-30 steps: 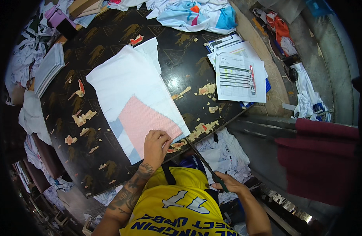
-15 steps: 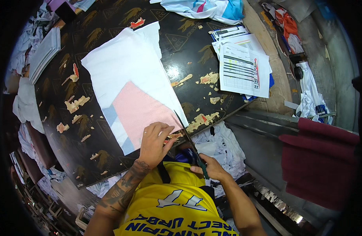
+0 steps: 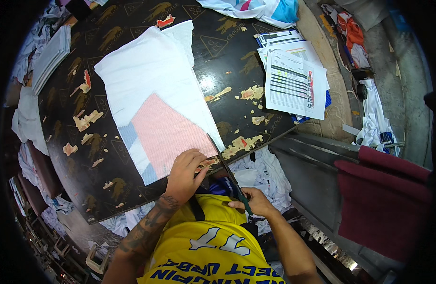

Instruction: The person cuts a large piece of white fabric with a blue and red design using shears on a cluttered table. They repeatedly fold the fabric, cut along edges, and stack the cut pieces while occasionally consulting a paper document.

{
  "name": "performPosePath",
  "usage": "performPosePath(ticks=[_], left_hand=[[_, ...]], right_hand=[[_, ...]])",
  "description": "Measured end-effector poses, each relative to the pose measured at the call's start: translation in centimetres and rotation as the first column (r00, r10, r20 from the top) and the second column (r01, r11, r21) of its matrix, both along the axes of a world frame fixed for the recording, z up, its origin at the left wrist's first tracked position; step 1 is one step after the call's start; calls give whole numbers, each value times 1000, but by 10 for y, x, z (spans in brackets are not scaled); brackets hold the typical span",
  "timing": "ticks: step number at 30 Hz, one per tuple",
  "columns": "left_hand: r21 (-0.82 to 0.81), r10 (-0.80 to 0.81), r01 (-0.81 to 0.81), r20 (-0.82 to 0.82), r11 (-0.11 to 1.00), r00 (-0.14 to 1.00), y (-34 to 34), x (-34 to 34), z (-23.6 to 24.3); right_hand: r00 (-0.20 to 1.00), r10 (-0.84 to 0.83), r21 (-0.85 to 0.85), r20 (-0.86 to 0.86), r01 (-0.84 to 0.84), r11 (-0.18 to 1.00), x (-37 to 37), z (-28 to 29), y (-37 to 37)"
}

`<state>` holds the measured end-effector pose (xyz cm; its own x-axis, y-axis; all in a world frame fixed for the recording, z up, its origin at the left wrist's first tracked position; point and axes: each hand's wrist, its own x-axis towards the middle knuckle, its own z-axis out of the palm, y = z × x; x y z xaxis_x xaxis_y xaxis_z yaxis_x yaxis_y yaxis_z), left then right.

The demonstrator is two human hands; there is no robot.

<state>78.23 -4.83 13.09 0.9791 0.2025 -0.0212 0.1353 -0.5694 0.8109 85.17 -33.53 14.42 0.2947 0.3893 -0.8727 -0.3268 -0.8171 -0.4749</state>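
A white piece of fabric (image 3: 156, 61) with a pink panel (image 3: 170, 123) and pale blue patches lies on the dark table. My left hand (image 3: 182, 173) rests at its near edge. Its fingers bend over the pink part, with the thumb held apart from them. In my right hand (image 3: 257, 202) is a pair of scissors (image 3: 227, 168) with dark green handles. Their long dark blades reach up into the fabric's near right corner, between the pink panel and a white strip along the edge. Whether the blades are parted is hard to tell.
The dark table (image 3: 218, 61) has a worn top with peeled patches. Printed papers (image 3: 293, 85) lie at its right. White and blue fabric (image 3: 256, 9) is at the far edge, and folded white cloths (image 3: 52, 59) are far left. Maroon cloth (image 3: 379, 203) hangs right. White scraps (image 3: 270, 175) lie below the table.
The view has shifted slightly, so the fabric and table appear a little farther left. Both hands and the scissors keep nearly the same place on the fabric.
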Motion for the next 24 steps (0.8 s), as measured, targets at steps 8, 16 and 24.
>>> performPosePath(ticks=[8, 16, 24], left_hand=[[-15, 33, -32, 38, 999, 999, -1, -2, -5], [-43, 75, -73, 27, 996, 997, -2, -1, -1], [-74, 106, -105, 2, 992, 994, -2, -4, -4]], right_hand=[[982, 175, -56, 68, -171, 984, 38, 10, 2], [927, 371, -113, 49, -364, 925, 87, 23, 28], [884, 460, -135, 82, -448, 884, 119, 30, 70]])
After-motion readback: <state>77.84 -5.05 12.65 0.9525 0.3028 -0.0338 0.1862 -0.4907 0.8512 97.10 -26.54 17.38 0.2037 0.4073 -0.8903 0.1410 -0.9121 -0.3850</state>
